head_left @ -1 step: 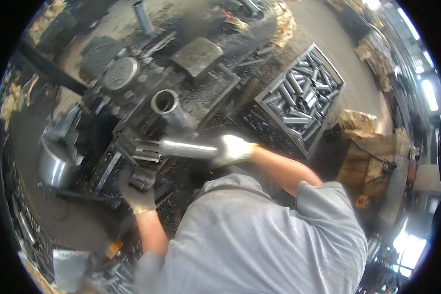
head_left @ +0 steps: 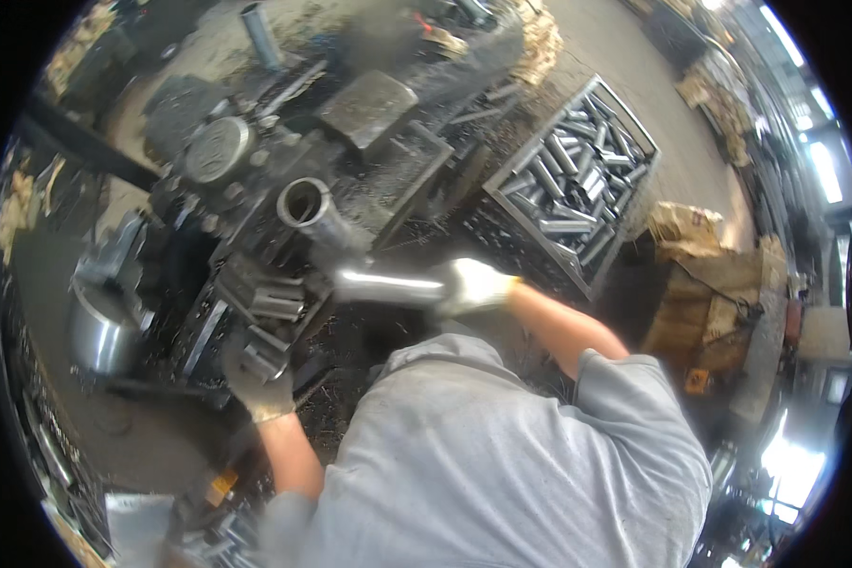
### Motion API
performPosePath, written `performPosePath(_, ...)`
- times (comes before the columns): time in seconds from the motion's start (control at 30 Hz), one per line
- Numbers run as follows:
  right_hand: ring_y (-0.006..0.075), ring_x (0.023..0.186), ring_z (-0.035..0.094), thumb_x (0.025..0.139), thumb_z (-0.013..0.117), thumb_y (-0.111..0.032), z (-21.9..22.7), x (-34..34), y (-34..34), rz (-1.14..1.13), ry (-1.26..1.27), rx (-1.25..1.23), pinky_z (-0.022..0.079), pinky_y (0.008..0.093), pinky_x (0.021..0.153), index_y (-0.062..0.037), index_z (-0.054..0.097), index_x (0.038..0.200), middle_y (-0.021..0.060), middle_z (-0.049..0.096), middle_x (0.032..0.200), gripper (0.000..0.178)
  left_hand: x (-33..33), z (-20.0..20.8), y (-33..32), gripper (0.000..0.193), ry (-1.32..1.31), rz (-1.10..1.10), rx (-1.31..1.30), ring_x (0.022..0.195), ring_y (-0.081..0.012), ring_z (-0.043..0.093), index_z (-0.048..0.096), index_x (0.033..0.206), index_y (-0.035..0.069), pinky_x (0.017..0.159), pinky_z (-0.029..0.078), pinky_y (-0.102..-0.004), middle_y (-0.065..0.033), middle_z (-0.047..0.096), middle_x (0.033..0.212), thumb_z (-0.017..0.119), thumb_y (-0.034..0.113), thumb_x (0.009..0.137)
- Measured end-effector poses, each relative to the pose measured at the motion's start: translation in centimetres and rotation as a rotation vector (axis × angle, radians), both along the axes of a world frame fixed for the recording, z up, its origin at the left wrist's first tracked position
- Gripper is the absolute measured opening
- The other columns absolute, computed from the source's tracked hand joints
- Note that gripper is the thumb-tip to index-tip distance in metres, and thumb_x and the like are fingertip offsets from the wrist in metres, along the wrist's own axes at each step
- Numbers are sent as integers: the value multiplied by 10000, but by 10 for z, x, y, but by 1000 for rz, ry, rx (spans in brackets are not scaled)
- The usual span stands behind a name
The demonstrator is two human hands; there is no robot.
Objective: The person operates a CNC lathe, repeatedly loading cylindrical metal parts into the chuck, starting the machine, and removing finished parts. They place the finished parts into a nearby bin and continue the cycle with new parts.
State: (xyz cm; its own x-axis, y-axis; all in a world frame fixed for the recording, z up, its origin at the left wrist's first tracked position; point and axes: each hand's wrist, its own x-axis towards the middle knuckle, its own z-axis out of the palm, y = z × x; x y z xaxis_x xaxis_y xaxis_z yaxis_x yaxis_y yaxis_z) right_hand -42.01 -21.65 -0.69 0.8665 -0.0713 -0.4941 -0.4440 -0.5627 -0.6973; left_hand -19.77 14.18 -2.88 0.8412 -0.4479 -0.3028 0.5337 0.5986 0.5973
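Note:
My right hand, in a pale work glove, is closed around one end of a shiny metal tube. The tube lies roughly level and is smeared by motion; its far end points left at a slotted metal fixture on the dark machine, with a small gap between them. My left hand, gloved too, is low on the machine beside a metal block. Its fingers are blurred and partly hidden, so their grip does not show. Behind the tube, a thick hollow steel cylinder stands up from the machine.
Right of the machine, a metal-framed bin holds many short tubes. A wooden crate with torn brown paper stands further right. At the left is a rounded shiny metal part. More metal pieces lie at lower left.
The tube and my right hand have shifted right, opening a gap from the slotted fixture. My left hand stays by the metal block. The whole view has shifted slightly.

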Motion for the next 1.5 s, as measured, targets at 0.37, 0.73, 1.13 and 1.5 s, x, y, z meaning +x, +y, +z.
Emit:
performPosePath(0.37,368,1093,768,838,819,-417,-77,-302,-220,-692,747,-677,593,454,932,-58,795,1183,213,796,1143,499,5,56,9,520,-1158,106,1182,955,-284,733,669,1263,-24,797,600,-412,-171,727,1141,860,179,824)
performPosePath(0.73,396,1117,743,850,802,-399,59,28,-61,-409,-693,-382,603,470,949,-58,613,1458,237,748,1240,722,-7,53,-13,367,-485,-171,557,926,-186,737,664,1267,22,808,633,-357,-66,754,1111,769,196,960)
performPosePath(1.13,424,1051,733,798,801,-83,148,141,99,463,-734,-297,613,492,880,-124,722,1310,176,748,1227,519,-40,97,-34,651,-93,-469,173,1202,-236,692,528,1529,78,1063,576,-404,-96,687,1361,448,588,1132)
performPosePath(1.5,462,917,754,902,740,-360,31,212,156,206,-444,-441,616,515,790,-3,690,1167,248,766,1026,447,35,48,44,645,-37,145,246,792,-266,751,686,1156,57,737,659,-415,-113,741,953,549,679,1051)
